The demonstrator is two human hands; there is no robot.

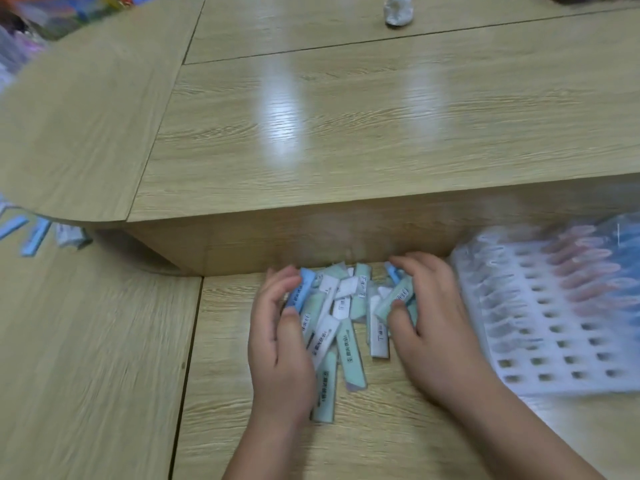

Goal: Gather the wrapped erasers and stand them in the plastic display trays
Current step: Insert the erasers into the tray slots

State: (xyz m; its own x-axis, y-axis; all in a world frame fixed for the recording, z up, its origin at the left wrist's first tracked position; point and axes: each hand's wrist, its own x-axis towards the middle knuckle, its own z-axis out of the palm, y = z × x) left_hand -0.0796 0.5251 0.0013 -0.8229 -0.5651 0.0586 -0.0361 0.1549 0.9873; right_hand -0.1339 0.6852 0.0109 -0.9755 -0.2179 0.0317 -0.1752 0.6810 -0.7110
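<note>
**Eraser heap cupped between two hands at the foot of a wooden step**

Nearest the camera, a low wooden tabletop (104,375) is crossed by two bare forearms. A heap of wrapped erasers (346,317), green, blue and white, is enclosed between the hands on this surface. The left hand (277,344) is set on edge against the heap's left side, with its fingers curled round a blue eraser and its thumb laid on the wrappers. The right hand (429,317) is arched over the heap's right side, its fingers curled down over the far erasers and its thumb pressed against a green one. A few erasers are left sticking out toward the camera between the wrists.

Just right of the right hand, a white plastic tray (554,341) with a grid of square holes is laid flat under clear film. Pink and blue shapes are held in its far rows, too blurred to be identified.

The heap is backed by the upright face of a raised wooden step (311,237). At the left, past the step's rounded corner, several loose blue erasers (34,233) are scattered. Far back on the step's top, a white lump (399,10) is placed.
</note>
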